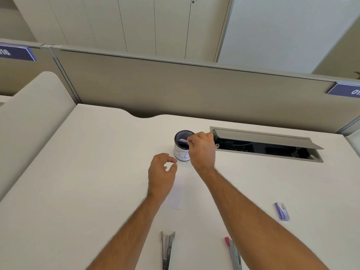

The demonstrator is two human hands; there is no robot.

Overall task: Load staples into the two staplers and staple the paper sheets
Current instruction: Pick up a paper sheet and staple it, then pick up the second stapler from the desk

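My right hand [201,148] is over the mesh cup [182,148] at the far side of the desk [97,172], fingers curled and pinching a small white slip [183,140] at the cup's rim. I can't tell if the slip is a paper sheet or a wrapper; it sits half inside the cup, so I judge I'm either drawing it out or dropping it in. My left hand [161,172] hovers just left of the cup, fingers loosely curved with thumb and forefinger apart, holding nothing. I take it as waiting there to steady the cup or receive the slip.

Under the left wrist lies a white paper [176,193], flat on the desk and hard to pick out against the pale top. It lies central, within reach of both hands.

Both staplers lie at the near edge, swung open with the metal rails exposed, which suits loading: the plain one [167,248] between my forearms, the pink-tipped one [232,252] tucked against the right forearm. I can't see whether either rail has staples in it. The staple box [282,211] lies well to the right, apart from both staplers.

Behind the cup on the right, the cable hatch [266,145] stands open.
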